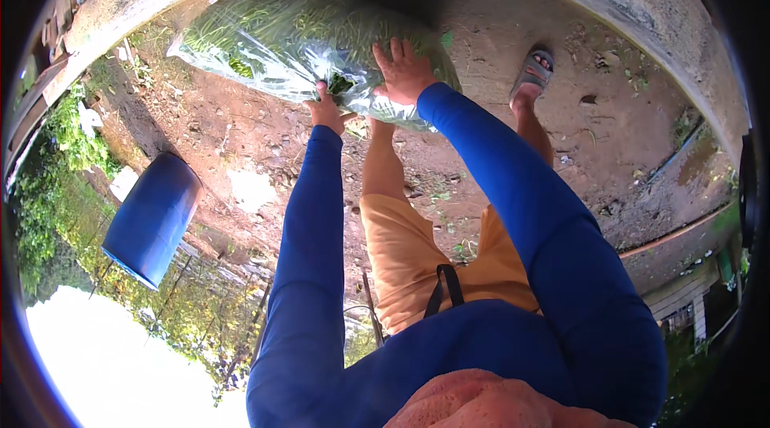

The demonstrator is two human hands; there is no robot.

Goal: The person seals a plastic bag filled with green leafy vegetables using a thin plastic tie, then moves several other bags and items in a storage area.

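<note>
A big clear plastic bag (281, 43) stuffed with long, thin green vegetables, which look like long beans, lies on its side on the dirt ground. Its plastic is creased, and the creases run together toward my left hand (326, 113), which is closed on the near edge of the bag. Beside that hand a dark gap in the plastic shows green inside. My right hand (405, 73) lies on the bag's right part with its fingers spread. The undersides of both hands are partly hidden.
A pale concrete wall (642, 19) curves behind the bag. At the left lies a blue barrel (152, 215), near green plants (52, 187). My sandalled foot (536, 67) stands right of the bag; my other foot is hidden by it. Small litter dots the dirt ground (481, 43).
</note>
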